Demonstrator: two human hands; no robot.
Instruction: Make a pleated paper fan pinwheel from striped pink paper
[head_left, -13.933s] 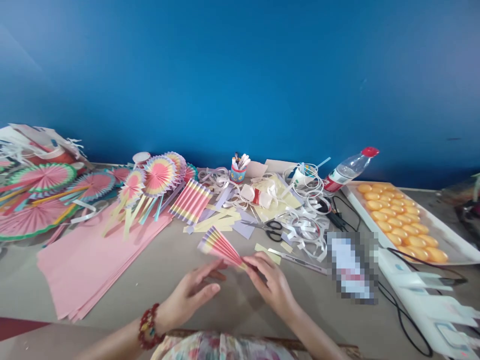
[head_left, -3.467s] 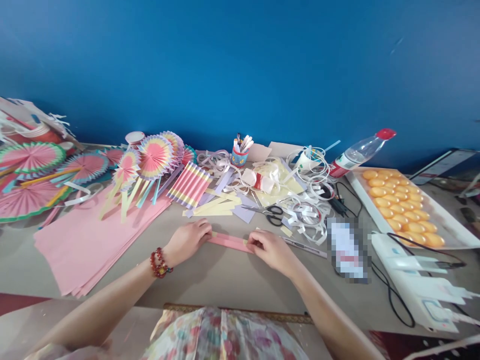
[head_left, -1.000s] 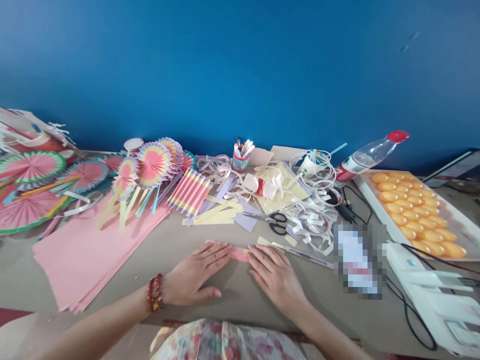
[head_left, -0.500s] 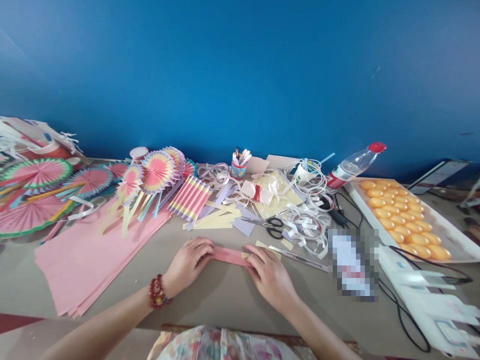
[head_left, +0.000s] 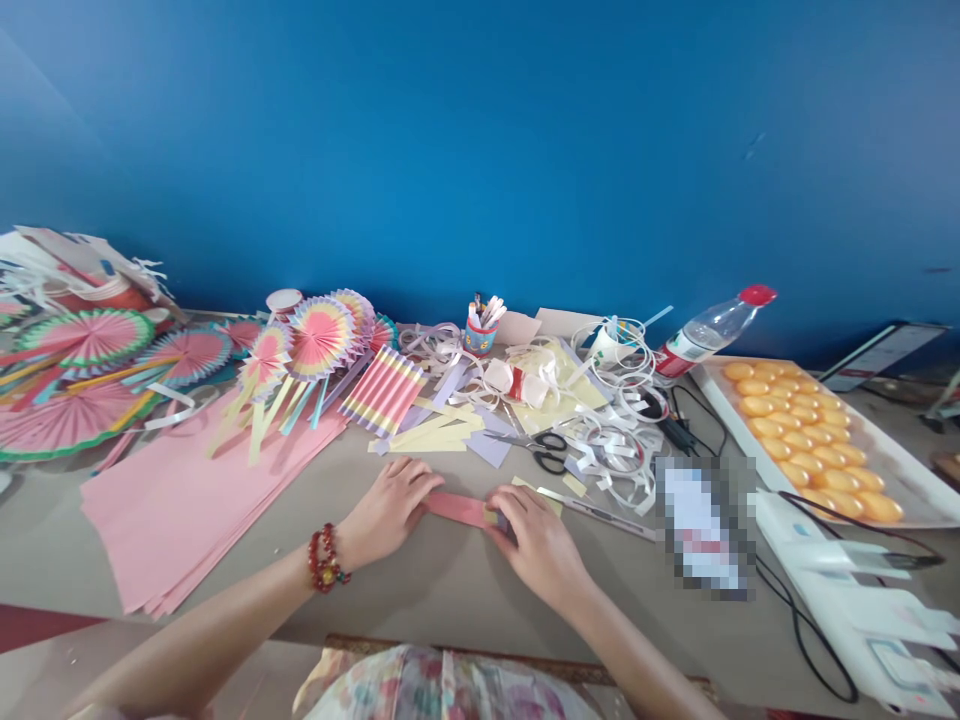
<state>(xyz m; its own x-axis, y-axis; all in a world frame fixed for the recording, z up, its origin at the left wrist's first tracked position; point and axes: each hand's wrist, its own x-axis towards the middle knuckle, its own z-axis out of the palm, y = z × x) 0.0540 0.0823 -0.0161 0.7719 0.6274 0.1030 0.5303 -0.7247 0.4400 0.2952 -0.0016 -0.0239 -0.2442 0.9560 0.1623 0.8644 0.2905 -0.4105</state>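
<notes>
A narrow pink folded paper strip, with a bit of yellow and purple at its right end, lies across the table in front of me. My left hand, with a red bead bracelet at the wrist, is closed on its left end. At the right end my right hand pinches it, the fingers covering part of that end. Just beyond lies a pleated pink, yellow and purple paper. Black-handled scissors and a utility knife rest past my right hand.
Pink sheets are stacked at left, with paper fans behind them. Curled white strips and a pen cup lie toward the blue wall. A tilted bottle, a tray of yellow ovals and a power strip are at right.
Both hands stay on the pink strip. More of the strip's coloured right end shows beside my right fingers, and my left hand sits slightly higher and farther right. The view has shifted slightly.
</notes>
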